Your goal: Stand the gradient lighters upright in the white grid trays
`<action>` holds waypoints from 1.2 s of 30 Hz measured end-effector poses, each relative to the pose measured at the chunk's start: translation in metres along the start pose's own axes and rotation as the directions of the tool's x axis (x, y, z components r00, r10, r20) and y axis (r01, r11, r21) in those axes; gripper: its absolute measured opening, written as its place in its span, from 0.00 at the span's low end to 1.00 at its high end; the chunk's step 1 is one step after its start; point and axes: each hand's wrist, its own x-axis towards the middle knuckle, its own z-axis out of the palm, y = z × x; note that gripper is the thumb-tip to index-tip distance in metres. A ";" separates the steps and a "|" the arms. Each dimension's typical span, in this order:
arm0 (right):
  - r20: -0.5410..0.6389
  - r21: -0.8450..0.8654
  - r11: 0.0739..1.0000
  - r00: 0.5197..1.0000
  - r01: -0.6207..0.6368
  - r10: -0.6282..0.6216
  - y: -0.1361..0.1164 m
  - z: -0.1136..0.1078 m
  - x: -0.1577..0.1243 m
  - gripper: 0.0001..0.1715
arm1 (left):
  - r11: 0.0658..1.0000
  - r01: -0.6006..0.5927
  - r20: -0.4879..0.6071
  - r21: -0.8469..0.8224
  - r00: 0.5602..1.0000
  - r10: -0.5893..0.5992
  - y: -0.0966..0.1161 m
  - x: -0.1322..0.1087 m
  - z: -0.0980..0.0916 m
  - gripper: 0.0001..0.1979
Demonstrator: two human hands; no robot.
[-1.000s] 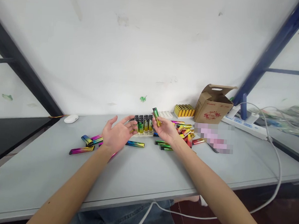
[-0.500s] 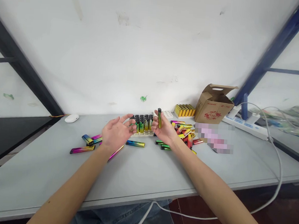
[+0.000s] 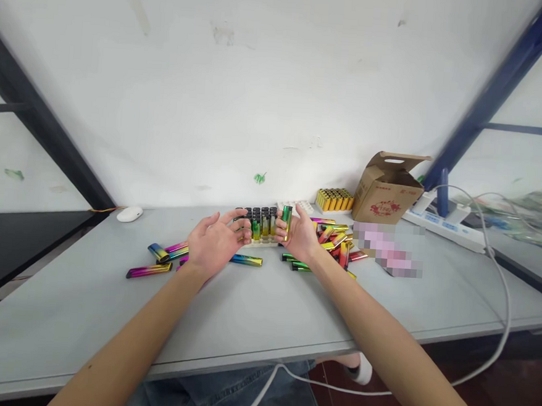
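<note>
Between the thumb and fingers of my right hand (image 3: 302,239) stands a shiny green-and-yellow vape (image 3: 287,219), held upright. My left hand (image 3: 216,244) is turned palm up with its fingers apart, and I see nothing in it. Its fingertips are at the left side of the white tray (image 3: 261,244), where rows of black-capped green-yellow vapes (image 3: 265,220) stand. A blue-yellow vape (image 3: 248,261) lies in front of the tray. Several pink, blue and yellow vapes (image 3: 150,270) lie left of my left wrist.
Right of my right hand lies a pile of red, yellow and green vapes (image 3: 340,240). Behind are a block of yellow cylinders (image 3: 335,200), a cardboard box (image 3: 387,192) and a power strip (image 3: 450,231) with a white cable (image 3: 507,318). A white rounded object (image 3: 130,214) lies at far left.
The vape in my right hand has turned, its wider green face now showing, and sits slightly lower. My left hand has shifted slightly right. A foot has come into view below the table.
</note>
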 end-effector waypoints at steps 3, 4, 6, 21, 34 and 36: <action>-0.013 0.011 0.999 0.999 -0.047 0.047 0.001 -0.001 0.001 0.25 | 1.000 0.015 0.006 0.009 1.000 -0.015 0.000 0.000 0.000 0.20; -0.022 0.015 0.998 0.998 -0.063 0.063 0.001 -0.001 0.001 0.26 | 1.000 0.018 0.007 0.012 1.000 -0.018 -0.001 0.000 0.000 0.20; -0.054 0.019 0.996 0.995 -0.087 0.088 0.002 -0.001 0.001 0.25 | 1.000 0.020 0.002 0.013 1.000 -0.020 -0.001 -0.001 0.000 0.20; -0.189 -0.144 0.986 0.980 -0.088 0.060 0.007 0.003 0.005 0.16 | 0.998 0.048 0.011 0.039 0.999 -0.049 -0.002 0.004 -0.007 0.20; -0.108 -0.291 0.948 0.989 -0.126 0.098 0.015 0.009 0.001 0.18 | 0.996 0.061 0.035 0.063 0.997 -0.063 -0.002 0.003 -0.006 0.21; -0.070 -0.349 0.927 0.991 -0.135 0.118 0.014 0.010 -0.001 0.19 | 0.996 0.059 0.041 0.072 0.997 -0.062 -0.001 0.003 -0.006 0.21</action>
